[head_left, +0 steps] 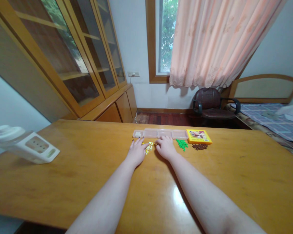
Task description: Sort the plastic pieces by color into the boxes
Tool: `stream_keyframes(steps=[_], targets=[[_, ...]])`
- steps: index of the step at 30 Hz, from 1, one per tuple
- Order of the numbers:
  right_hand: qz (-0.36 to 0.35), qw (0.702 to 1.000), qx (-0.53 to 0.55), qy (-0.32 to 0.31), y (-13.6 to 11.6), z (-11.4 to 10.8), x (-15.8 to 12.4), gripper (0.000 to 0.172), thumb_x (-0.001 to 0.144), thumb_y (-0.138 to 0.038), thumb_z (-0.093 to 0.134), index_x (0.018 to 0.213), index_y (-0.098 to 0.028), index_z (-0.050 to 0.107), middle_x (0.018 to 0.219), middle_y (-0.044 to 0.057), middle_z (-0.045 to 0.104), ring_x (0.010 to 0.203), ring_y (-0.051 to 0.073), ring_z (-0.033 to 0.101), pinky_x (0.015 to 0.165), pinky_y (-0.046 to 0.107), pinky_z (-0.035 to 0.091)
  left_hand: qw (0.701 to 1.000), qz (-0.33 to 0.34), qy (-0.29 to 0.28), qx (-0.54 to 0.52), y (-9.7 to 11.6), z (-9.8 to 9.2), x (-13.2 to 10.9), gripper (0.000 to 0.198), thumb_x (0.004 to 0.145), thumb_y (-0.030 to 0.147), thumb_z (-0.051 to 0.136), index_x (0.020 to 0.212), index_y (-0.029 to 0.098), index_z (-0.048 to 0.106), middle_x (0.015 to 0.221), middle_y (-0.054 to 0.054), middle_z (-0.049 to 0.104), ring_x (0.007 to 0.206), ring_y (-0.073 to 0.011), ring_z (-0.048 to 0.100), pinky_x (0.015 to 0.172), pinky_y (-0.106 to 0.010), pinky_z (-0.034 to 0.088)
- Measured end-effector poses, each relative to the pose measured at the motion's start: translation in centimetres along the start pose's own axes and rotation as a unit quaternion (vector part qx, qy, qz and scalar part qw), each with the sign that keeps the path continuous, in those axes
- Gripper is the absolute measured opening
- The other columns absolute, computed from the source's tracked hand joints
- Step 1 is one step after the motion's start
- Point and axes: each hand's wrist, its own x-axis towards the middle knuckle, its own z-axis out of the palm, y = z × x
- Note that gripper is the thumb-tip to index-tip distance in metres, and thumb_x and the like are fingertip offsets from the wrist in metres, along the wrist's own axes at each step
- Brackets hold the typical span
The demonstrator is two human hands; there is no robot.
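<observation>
My left hand (136, 152) rests palm down on the table with its fingers spread, beside a small pile of yellow and white pieces (149, 147). Across that pile lies my right hand (165, 148), fingers apart and slightly bent, their tips close to the pieces. Neither hand visibly holds anything. Just beyond the fingers runs a row of shallow clear plastic trays (150, 133); a small pale item (138, 134) sits in the leftmost one. Right of my right hand are a heap of green pieces (182, 144) and a heap of brown pieces (199, 147).
A yellow printed box (199, 136) lies at the right end of the trays. On the table's left (70, 182) a white-lidded plastic container (26, 146) is lying on its side. Past the far edge are a glass-door cabinet (88, 65), an office chair (210, 100) and a bed (266, 110).
</observation>
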Motion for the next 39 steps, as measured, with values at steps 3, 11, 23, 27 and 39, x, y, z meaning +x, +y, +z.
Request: stream_keyframes(steps=[3, 11, 23, 27, 39], targets=[[-0.003, 1.0, 0.004, -0.014, 0.1, 0.1, 0.0, 0.026, 0.084, -0.023, 0.046, 0.096, -0.024, 0.069, 0.099, 0.007, 0.058, 0.098, 0.024, 0.042, 0.089, 0.037, 0.026, 0.999, -0.036, 0.016, 0.016, -0.2, -0.2, 0.0, 0.038, 0.086, 0.02, 0.043, 0.119, 0.028, 0.061, 0.137, -0.008, 0.048, 0.131, -0.0271, 0.036, 0.11, -0.051, 0.023], [-0.029, 0.999, 0.012, -0.018, -0.1, 0.5, 0.0, 0.026, 0.083, -0.023, 0.048, 0.097, -0.026, 0.07, 0.097, 0.007, 0.058, 0.097, 0.023, 0.042, 0.088, 0.036, 0.027, 1.0, 0.0, 0.023, -0.014, 0.2, 0.1, 0.2, 0.041, 0.086, 0.018, 0.042, 0.123, 0.027, 0.057, 0.139, -0.007, 0.045, 0.131, -0.0242, 0.036, 0.111, -0.045, 0.025], [-0.02, 1.0, 0.004, -0.021, 0.1, 0.5, 0.1, 0.031, 0.086, -0.024, 0.045, 0.107, -0.027, 0.068, 0.104, 0.007, 0.058, 0.1, 0.023, 0.042, 0.09, 0.037, 0.026, 1.0, -0.005, -0.017, -0.01, 0.1, 0.5, 0.3, 0.041, 0.089, 0.026, 0.043, 0.129, 0.032, 0.052, 0.142, -0.007, 0.041, 0.134, -0.0279, 0.03, 0.11, -0.052, 0.02], [-0.027, 0.999, 0.003, -0.035, 0.0, 0.4, 0.0, 0.031, 0.085, -0.023, 0.046, 0.105, -0.028, 0.07, 0.1, 0.008, 0.058, 0.099, 0.024, 0.042, 0.088, 0.037, 0.027, 1.0, -0.019, -0.023, -0.009, 0.1, 0.8, 0.4, 0.044, 0.089, 0.029, 0.042, 0.133, 0.03, 0.048, 0.144, -0.008, 0.039, 0.136, -0.0278, 0.028, 0.11, -0.053, 0.02], [-0.037, 0.999, -0.005, -0.035, -0.2, 0.5, 0.0, 0.035, 0.087, -0.023, 0.043, 0.116, -0.025, 0.062, 0.103, 0.009, 0.059, 0.101, 0.024, 0.044, 0.09, 0.036, 0.026, 0.998, 0.006, 0.04, -0.042, 0.5, -0.6, 0.2, 0.032, 0.082, 0.017, 0.046, 0.102, 0.026, 0.069, 0.125, -0.004, 0.058, 0.12, -0.0222, 0.047, 0.107, -0.04, 0.033]])
